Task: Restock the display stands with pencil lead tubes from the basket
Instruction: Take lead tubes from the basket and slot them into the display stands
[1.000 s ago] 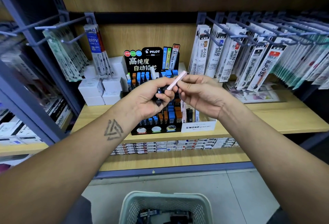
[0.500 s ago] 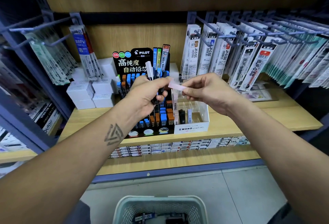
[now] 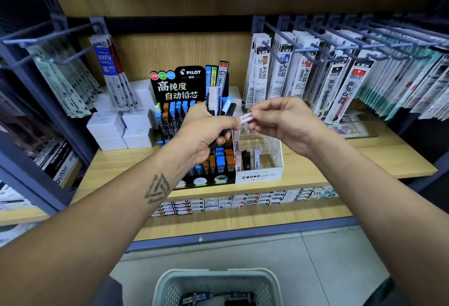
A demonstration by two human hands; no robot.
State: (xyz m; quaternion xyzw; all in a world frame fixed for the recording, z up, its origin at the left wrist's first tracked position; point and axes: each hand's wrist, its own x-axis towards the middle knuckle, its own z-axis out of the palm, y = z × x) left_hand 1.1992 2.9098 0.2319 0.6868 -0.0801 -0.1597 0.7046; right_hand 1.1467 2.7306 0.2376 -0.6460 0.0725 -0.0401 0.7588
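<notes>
At the centre of the frame, the right hand point(image 3: 289, 123) pinches a slim pale pink lead tube point(image 3: 245, 118) with a barcode label, held level above the clear MONO stand point(image 3: 261, 160). The left hand point(image 3: 206, 133) is closed around a bunch of tubes point(image 3: 220, 104), white, blue and apparently black. The basket point(image 3: 216, 286) sits bottom centre.

White boxes point(image 3: 121, 128): stacked at far left on the wooden shelf point(image 3: 379, 157)
Refill packs point(image 3: 340, 82): hanging on pegs, far right
Floor point(image 3: 328, 269): grey tile, near
</notes>
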